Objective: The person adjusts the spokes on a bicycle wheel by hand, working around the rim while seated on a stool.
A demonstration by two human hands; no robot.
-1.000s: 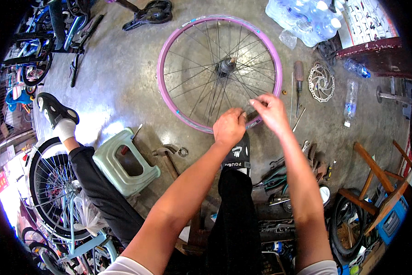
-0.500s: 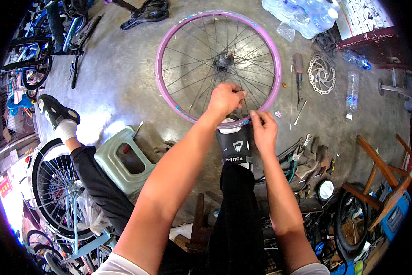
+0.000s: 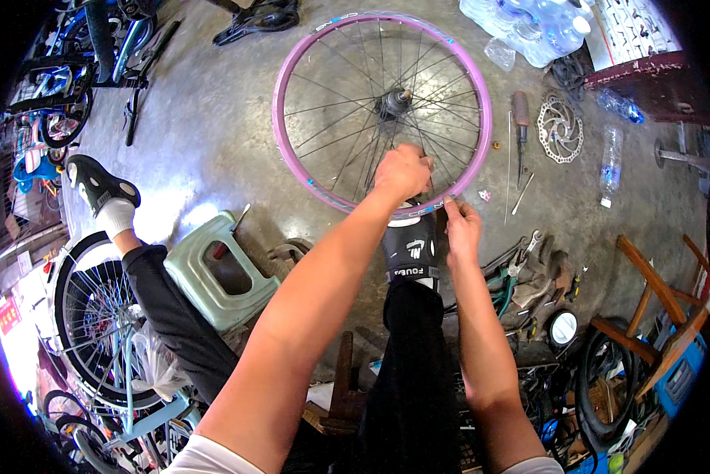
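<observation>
A purple bicycle wheel rim [image 3: 482, 118] with black spokes lies at floor level in front of me, its dark hub [image 3: 393, 103] in the middle. Its near edge overlaps the toe of my black shoe [image 3: 412, 249]. My left hand [image 3: 405, 171] is closed among the spokes just inside the near rim, apparently gripping a spoke; its fingertips are partly hidden. At the near right part of the rim, my right hand [image 3: 462, 224] pinches the edge between thumb and fingers.
Right of the wheel lie a screwdriver [image 3: 520, 130], a brake disc [image 3: 560, 130] and a plastic bottle [image 3: 611, 167]. Pliers [image 3: 513, 272] and other tools are near my right forearm. A green stool [image 3: 197, 288] stands left, beside a bicycle wheel [image 3: 75, 336]. Packed water bottles [image 3: 529, 31] sit at the far right.
The view has shifted slightly, so the whole scene sits a little differently. Both hands stay at the near edge of the wheel, and the right fingers now press closer against the rim.
</observation>
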